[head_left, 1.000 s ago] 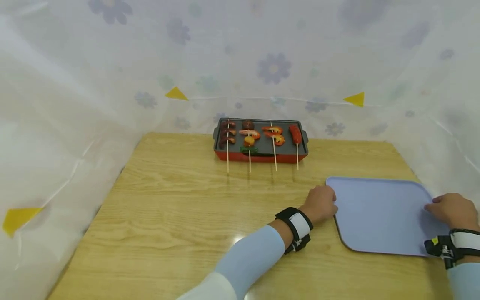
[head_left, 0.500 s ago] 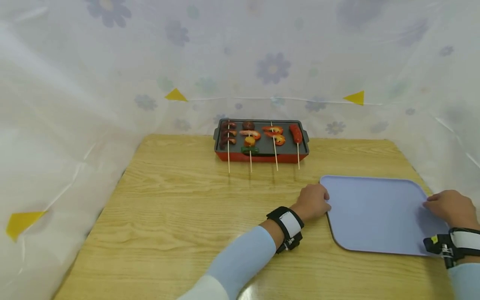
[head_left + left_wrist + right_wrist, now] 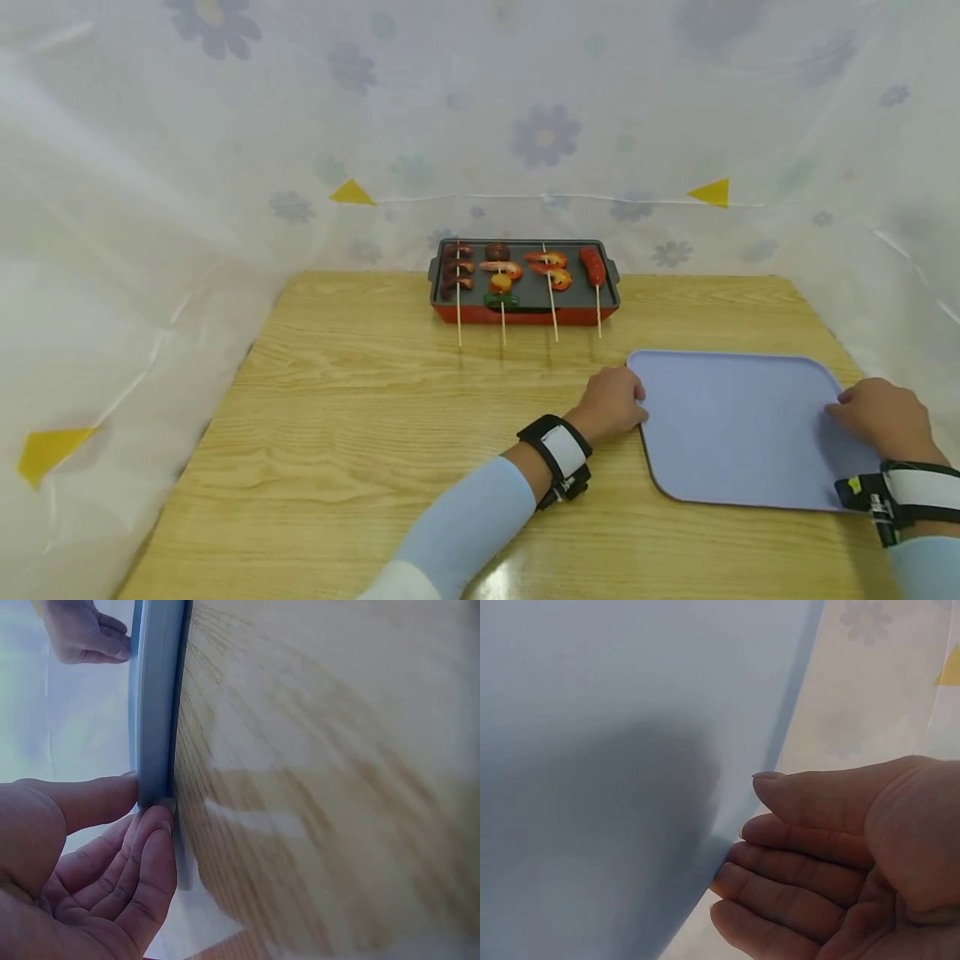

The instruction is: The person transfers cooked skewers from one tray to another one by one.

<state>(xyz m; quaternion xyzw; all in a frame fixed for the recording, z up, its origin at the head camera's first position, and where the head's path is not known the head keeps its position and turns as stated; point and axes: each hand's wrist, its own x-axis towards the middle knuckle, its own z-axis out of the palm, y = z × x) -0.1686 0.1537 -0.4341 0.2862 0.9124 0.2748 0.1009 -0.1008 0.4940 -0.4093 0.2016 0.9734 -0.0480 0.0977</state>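
Currently: lilac tray [image 3: 738, 425] held.
My left hand [image 3: 609, 403] pinches it; right hand [image 3: 888, 417] at its opposite side, grip unclear.

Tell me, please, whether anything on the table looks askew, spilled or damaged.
Nothing stands out. The four skewers lie roughly side by side on the grill, overhanging its front. The tray, held at one side in the left hand's grip, shows no visible damage, and I see no spills.
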